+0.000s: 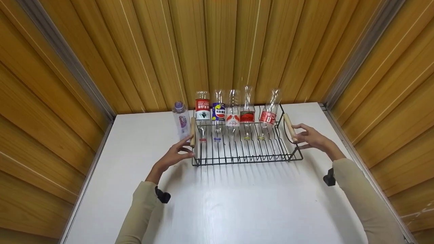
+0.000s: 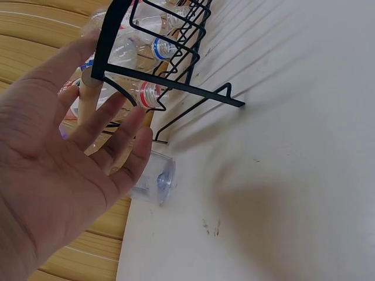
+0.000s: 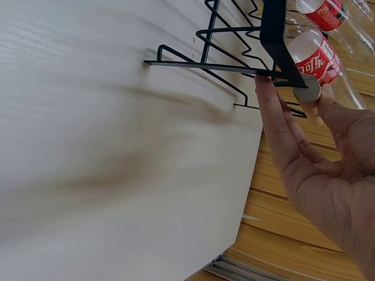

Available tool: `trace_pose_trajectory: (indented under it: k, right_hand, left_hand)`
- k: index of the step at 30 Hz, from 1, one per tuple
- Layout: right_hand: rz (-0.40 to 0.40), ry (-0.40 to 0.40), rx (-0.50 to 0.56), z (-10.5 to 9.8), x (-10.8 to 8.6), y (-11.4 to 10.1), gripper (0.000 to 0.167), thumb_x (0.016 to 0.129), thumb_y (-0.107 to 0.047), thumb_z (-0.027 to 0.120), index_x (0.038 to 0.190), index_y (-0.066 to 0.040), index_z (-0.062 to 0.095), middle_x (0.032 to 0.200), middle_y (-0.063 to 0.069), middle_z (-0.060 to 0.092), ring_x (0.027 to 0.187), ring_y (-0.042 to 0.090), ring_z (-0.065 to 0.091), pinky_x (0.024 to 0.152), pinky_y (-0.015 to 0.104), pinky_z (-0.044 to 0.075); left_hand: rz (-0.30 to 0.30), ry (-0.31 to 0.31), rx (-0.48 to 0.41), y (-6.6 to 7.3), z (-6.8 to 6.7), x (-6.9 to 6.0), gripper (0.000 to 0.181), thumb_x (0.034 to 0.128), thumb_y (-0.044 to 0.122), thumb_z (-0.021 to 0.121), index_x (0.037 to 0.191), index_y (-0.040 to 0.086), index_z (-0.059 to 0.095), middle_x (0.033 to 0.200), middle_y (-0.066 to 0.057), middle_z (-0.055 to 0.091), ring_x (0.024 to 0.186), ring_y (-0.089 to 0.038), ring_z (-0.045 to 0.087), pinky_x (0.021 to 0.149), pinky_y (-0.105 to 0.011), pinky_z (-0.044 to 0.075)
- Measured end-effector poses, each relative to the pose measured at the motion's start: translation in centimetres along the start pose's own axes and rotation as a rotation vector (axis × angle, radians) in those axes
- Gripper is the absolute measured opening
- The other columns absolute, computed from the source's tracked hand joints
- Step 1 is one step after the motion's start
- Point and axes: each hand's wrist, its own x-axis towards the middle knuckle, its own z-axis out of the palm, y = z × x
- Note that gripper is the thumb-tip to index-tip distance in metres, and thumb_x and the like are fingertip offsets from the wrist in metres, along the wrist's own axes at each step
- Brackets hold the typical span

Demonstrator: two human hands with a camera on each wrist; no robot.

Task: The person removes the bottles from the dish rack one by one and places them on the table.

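A black wire rack [image 1: 244, 162] with wooden handles stands on the white table. My left hand [image 1: 174, 156] is at its left wooden handle [image 1: 193, 132], fingers loosely spread, fingertips by the frame. On the opposite side, my right hand [image 1: 312, 137] touches the right wooden handle [image 1: 289, 127] with fairly straight fingers. Several clear plastic bottles lean neck-down in a row in the rack: a red-and-white-labelled bottle [image 1: 202, 109], a blue-labelled bottle [image 1: 218, 112], a white-labelled bottle [image 1: 233, 119], a dark-red-labelled bottle [image 1: 247, 116] and a red-labelled cola bottle [image 1: 268, 117].
Left of the rack, a clear bottle with a purple cap [image 1: 181, 118] stands upright, close to the left handle. Wood-patterned panels [image 1: 217, 51] rise behind the table [image 1: 237, 206] and along both sides. Metal strips run along the table's side edges.
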Motion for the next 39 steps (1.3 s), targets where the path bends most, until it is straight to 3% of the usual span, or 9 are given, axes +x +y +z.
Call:
trace_pose_trajectory:
  k: [9,15,19,22,26,30,32,35,39]
  right_hand:
    - [-0.008,0.008,-0.022,0.0,0.2,-0.1,0.061,0.107,-0.018,0.054,0.158,0.0,0.024,0.135,0.032,0.049,0.114,0.026,0.065,0.1,0.056,0.055]
    - [-0.021,0.038,-0.148,-0.7,0.1,-0.9,0.064,0.105,-0.017,0.059,0.156,0.002,0.027,0.136,0.038,0.052,0.117,0.038,0.065,0.1,0.059,0.054]
    - [-0.051,0.122,-0.221,-0.7,1.0,-2.5,0.068,0.104,-0.022,0.06,0.158,0.003,0.026,0.143,0.04,0.047,0.13,0.051,0.053,0.107,0.06,0.048]
    - [-0.073,0.223,-0.206,-0.4,1.9,-3.9,0.061,0.105,-0.022,0.059,0.154,0.003,0.036,0.142,0.037,0.051,0.13,0.048,0.054,0.106,0.049,0.051]
    - [-0.044,0.285,-0.126,0.5,2.9,-5.6,0.05,0.106,-0.018,0.055,0.147,0.009,0.046,0.135,0.034,0.056,0.105,0.023,0.068,0.094,0.031,0.059]
    - [0.057,0.216,-0.009,2.0,4.3,-7.4,0.06,0.106,-0.016,0.052,0.153,0.013,0.03,0.146,0.036,0.044,0.092,0.009,0.067,0.098,0.031,0.058]
    - [0.119,0.168,0.013,2.8,5.1,-8.0,0.07,0.106,-0.016,0.051,0.157,0.013,0.014,0.154,0.037,0.034,0.1,0.017,0.066,0.105,0.037,0.054]
    - [0.192,0.119,0.029,3.7,6.4,-8.3,0.084,0.105,-0.015,0.052,0.157,0.012,-0.008,0.163,0.037,0.016,0.127,0.037,0.056,0.115,0.045,0.046]
    - [0.257,0.095,0.093,4.5,7.8,-7.8,0.093,0.103,-0.011,0.055,0.155,0.009,-0.02,0.166,0.035,0.0,0.146,0.05,0.036,0.121,0.052,0.036]
  left_hand:
    - [-0.006,-0.031,-0.021,0.0,0.3,0.8,0.084,0.0935,0.02,0.075,0.163,0.03,0.028,0.167,-0.013,0.03,0.134,-0.037,0.053,0.112,-0.059,0.042]
    - [-0.006,-0.081,-0.035,0.4,0.0,1.3,0.088,0.0935,0.023,0.076,0.164,0.029,0.024,0.159,-0.017,0.044,0.137,-0.04,0.051,0.112,-0.061,0.042]
    - [-0.058,-0.075,-0.043,0.3,-0.3,0.9,0.088,0.0931,0.024,0.076,0.163,0.035,0.024,0.158,-0.016,0.045,0.138,-0.041,0.05,0.109,-0.059,0.045]
    - [-0.09,-0.07,-0.056,0.2,-0.2,0.7,0.088,0.0931,0.023,0.076,0.162,0.037,0.025,0.159,-0.017,0.043,0.136,-0.041,0.051,0.105,-0.055,0.048]
    - [-0.084,-0.095,-0.068,0.4,0.1,0.8,0.088,0.0932,0.023,0.076,0.163,0.035,0.024,0.157,-0.021,0.044,0.132,-0.039,0.056,0.099,-0.048,0.052]
    - [-0.084,-0.1,-0.051,0.7,0.0,0.6,0.089,0.0931,0.022,0.076,0.164,0.031,0.022,0.157,-0.023,0.044,0.128,-0.038,0.059,0.095,-0.045,0.054]
    - [-0.091,-0.094,-0.048,0.8,-0.1,0.5,0.091,0.0924,0.023,0.077,0.164,0.03,0.022,0.156,-0.023,0.044,0.127,-0.038,0.059,0.095,-0.046,0.055]
    - [-0.079,-0.104,-0.057,0.7,-0.2,0.4,0.092,0.0927,0.022,0.077,0.165,0.028,0.02,0.156,-0.025,0.044,0.127,-0.04,0.06,0.097,-0.052,0.054]
    - [-0.059,-0.126,-0.07,0.5,-0.3,0.2,0.091,0.0938,0.021,0.075,0.165,0.026,0.018,0.157,-0.026,0.042,0.127,-0.041,0.059,0.099,-0.059,0.052]
